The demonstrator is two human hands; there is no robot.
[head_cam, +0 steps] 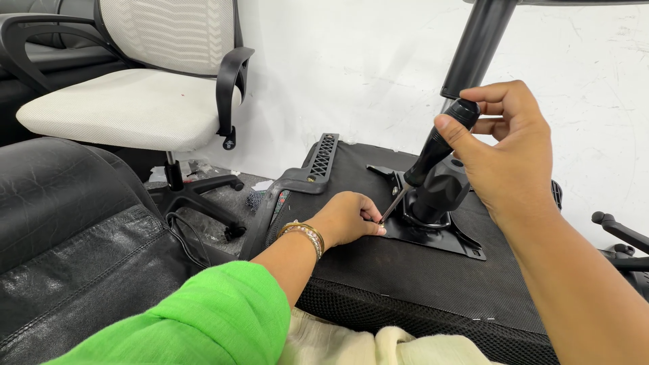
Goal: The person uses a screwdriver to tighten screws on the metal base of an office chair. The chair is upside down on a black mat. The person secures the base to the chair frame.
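Across lap, upturned chair seat (419, 284), black fabric underside facing up, armrest (297, 182) at left edge. Near far edge of seat, black metal plate (439, 240) with black column (476, 47) rising from its hub. Right hand (507, 152) closed around black screwdriver (433, 152) handle, shaft slanting down-left to plate's near-left corner. Left hand (348, 220), fingers pinched at screwdriver tip; what they hold too small to tell. Gold bangles (304, 233) on left wrist.

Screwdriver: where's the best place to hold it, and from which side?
Probably the thick black handle at the top end of the screwdriver, taken from the right, as the right hand does. The handle is round and fat; the thin shaft slants down-left to the metal plate, where the left hand pinches near its tip.
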